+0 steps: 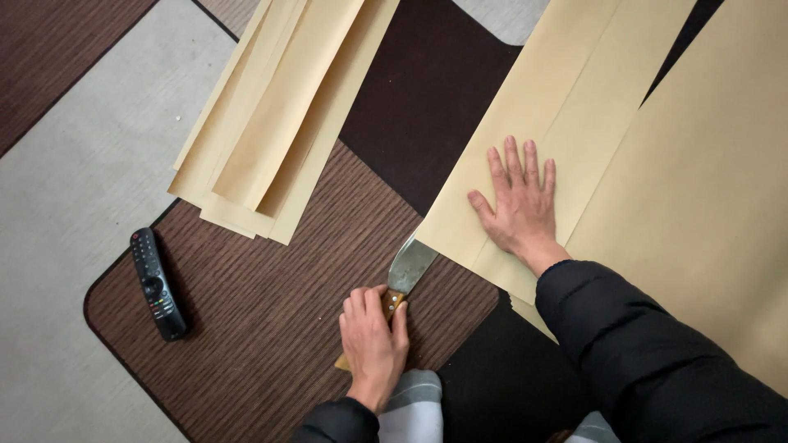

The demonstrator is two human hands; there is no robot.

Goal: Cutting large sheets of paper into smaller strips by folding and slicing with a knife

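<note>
Nearest to us, our left hand [373, 340] is clenched around the wooden handle of a knife [405, 276], knuckles up, resting on the brown ribbed carpet [271, 328]. A little of the handle shows below the palm and a little between thumb and forefinger. The broad, dull metal blade runs up and to the right from our grip, and its tip meets the near left edge of a folded tan paper sheet [574, 107]; we cannot tell how far the tip goes under the paper.

To the right, our dark sleeve [648, 353] comes in from the near right corner. Our right hand [519, 205] lies flat on that same sheet, fingers released and slightly spread, pointing far, pressing the paper to the floor just beside the blade's tip. The sheet stretches away to the far right, with another wide tan sheet [706, 205] overlapping at its right side.

Well to the left of the knife, a black remote control [158, 285] lies at the carpet's rounded left edge, beside the pale grey part of the floor covering [82, 180].

Farther off, at the far left centre, a stack of long tan paper strips [275, 115] lies fanned, well apart from both our hands.
</note>
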